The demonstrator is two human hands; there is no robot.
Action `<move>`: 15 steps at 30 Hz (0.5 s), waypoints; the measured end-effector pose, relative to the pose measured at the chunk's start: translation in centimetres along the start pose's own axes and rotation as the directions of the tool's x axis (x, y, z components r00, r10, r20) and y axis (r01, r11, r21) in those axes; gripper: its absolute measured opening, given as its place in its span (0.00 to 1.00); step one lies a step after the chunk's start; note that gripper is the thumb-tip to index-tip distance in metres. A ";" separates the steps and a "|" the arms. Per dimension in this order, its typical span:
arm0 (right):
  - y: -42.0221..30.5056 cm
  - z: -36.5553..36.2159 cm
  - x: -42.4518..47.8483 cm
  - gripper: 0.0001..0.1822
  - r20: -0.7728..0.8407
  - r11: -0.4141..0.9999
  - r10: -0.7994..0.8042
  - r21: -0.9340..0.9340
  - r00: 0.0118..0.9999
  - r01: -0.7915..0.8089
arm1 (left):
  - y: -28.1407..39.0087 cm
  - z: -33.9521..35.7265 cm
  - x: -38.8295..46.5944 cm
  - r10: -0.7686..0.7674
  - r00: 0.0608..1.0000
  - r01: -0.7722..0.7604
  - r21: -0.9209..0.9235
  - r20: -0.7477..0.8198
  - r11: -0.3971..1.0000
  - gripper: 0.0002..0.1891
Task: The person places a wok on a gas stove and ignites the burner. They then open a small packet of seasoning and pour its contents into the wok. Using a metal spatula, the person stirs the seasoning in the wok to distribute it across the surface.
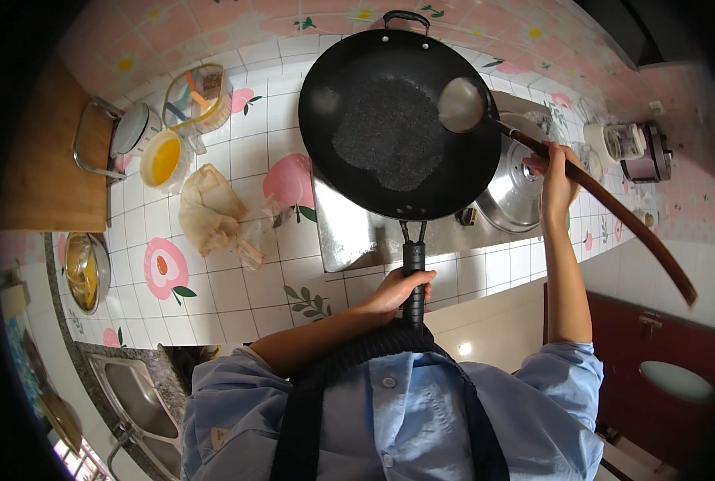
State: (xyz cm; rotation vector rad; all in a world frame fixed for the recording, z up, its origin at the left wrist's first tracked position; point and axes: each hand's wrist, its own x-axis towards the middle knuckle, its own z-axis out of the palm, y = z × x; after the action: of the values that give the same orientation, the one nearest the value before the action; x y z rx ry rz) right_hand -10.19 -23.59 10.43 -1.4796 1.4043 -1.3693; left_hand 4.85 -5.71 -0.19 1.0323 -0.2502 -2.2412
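Observation:
A black wok (357,66) is over the steel cooktop (369,246), its bottom coated with a shiny, bubbly layer of liquid. My left hand (398,292) grips the wok's black wrapped handle (415,258) from the left. In my right hand (558,183) is the long curved wooden handle (621,216) of a ladle. The round metal ladle head (462,105) is inside the wok, near its right wall. I cannot tell whether the head touches the wok or holds liquid. A domed metal lid (507,195) lies to the right of the wok, partly hidden by it.
A bowl of yellow liquid (164,161), a clear container with small utensils (196,99) and a crumpled beige cloth (210,210) stand on the left. Farther left are a metal bowl (96,282), wooden board (57,144) and sink (132,385). A pinkish appliance (646,153) stands far right.

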 end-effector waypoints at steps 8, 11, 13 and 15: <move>4.0 4.2 -2.8 0.09 0.152 0.820 0.313 0.456 0.938 -0.347 | 0.2 0.0 -0.3 -0.002 1.000 0.003 0.016 -0.014 1.000 0.14; 3.1 1.4 -2.9 0.09 0.193 0.913 -0.023 0.404 0.981 -0.058 | 0.1 0.0 -0.1 0.004 1.000 -0.004 0.005 -0.015 1.000 0.14; 2.2 0.2 -1.8 0.10 0.190 0.975 -0.147 0.196 0.971 0.109 | 0.3 0.1 -0.2 0.013 1.000 -0.013 0.010 -0.003 1.000 0.14; 2.4 -1.4 -0.1 0.11 0.211 0.900 -0.305 -0.254 0.929 0.353 | 0.3 0.2 -0.3 0.014 1.000 -0.014 0.004 0.003 1.000 0.13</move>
State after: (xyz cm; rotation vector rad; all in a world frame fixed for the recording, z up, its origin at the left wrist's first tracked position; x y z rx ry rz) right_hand -12.15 -23.67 8.48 -2.0542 1.3292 -1.2342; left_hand 4.99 -5.79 0.29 1.0269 -0.2627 -2.2302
